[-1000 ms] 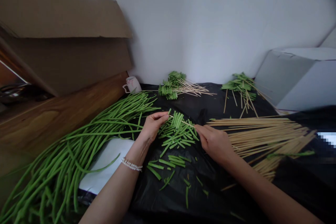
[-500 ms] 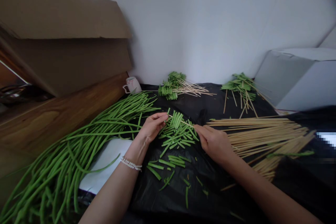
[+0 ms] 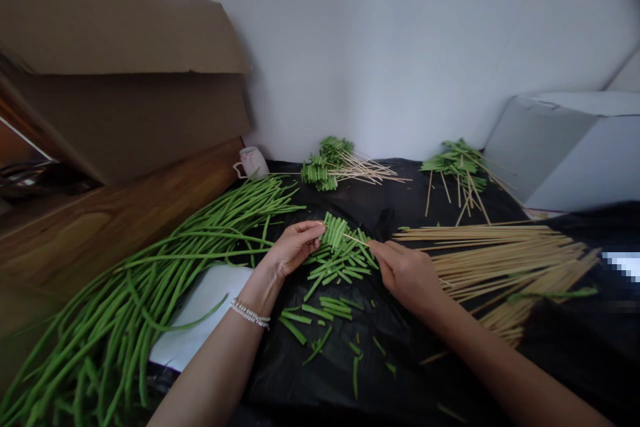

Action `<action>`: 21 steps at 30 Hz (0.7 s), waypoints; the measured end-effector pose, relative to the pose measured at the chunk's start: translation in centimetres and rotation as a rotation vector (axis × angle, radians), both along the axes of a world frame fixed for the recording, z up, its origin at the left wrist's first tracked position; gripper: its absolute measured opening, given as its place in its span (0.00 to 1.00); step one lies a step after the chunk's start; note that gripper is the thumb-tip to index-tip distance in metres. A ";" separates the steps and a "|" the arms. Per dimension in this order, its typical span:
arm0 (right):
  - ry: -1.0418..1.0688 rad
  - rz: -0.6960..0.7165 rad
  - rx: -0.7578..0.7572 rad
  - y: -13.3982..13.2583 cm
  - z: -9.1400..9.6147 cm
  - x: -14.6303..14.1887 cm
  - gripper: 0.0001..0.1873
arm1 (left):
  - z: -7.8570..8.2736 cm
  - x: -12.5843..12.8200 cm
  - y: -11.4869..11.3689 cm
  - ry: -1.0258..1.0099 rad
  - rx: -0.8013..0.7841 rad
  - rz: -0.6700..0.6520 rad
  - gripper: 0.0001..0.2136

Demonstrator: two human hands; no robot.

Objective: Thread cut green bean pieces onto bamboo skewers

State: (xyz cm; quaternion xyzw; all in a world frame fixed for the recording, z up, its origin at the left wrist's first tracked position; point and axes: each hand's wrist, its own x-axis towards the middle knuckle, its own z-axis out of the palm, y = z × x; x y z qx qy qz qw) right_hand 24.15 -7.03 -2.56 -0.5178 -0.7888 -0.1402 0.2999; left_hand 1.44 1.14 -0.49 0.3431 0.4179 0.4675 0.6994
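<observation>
My right hand (image 3: 407, 271) is closed around a thin wooden skewer (image 3: 357, 240) that points left. Several short pieces of green bean (image 3: 335, 232) sit side by side across the skewer's far end. My left hand (image 3: 299, 245), with a beaded bracelet at its wrist, pinches at the left end of that row, thumb and forefinger touching the outermost bean piece. The skewer's tip is hidden there. Under both hands lies a loose pile of cut bean pieces (image 3: 345, 268), with more scattered pieces (image 3: 336, 307) nearer me.
Long uncut beans (image 3: 165, 280) spread over the left side, partly on a white sheet (image 3: 200, 307). Bare skewers (image 3: 505, 260) lie at right. Behind are two heaps of filled skewers (image 3: 325, 167), (image 3: 457, 163), a white mug (image 3: 253, 163), a cardboard box (image 3: 125, 80) and a white box (image 3: 565, 153).
My left hand has moved slightly right and down, up against the row of bean pieces. The skewer tip that showed between hand and row is now covered. My right hand has hardly moved.
</observation>
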 end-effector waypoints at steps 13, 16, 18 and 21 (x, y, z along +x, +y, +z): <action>0.069 -0.033 -0.003 0.5 0.3 0.7 0.16 | -0.9 -0.9 0.6 0.945 0.627 0.009 0.07; 0.058 -0.036 -0.006 0.5 0.2 0.7 0.16 | -1.0 -1.2 0.5 1.298 0.803 -0.070 0.04; 0.051 -0.036 -0.010 0.4 0.2 0.7 0.16 | -1.0 -1.3 0.4 1.420 0.872 -0.110 0.05; 0.048 -0.034 -0.007 0.4 0.2 0.6 0.16 | -1.0 -1.3 0.2 1.533 0.932 -0.128 0.05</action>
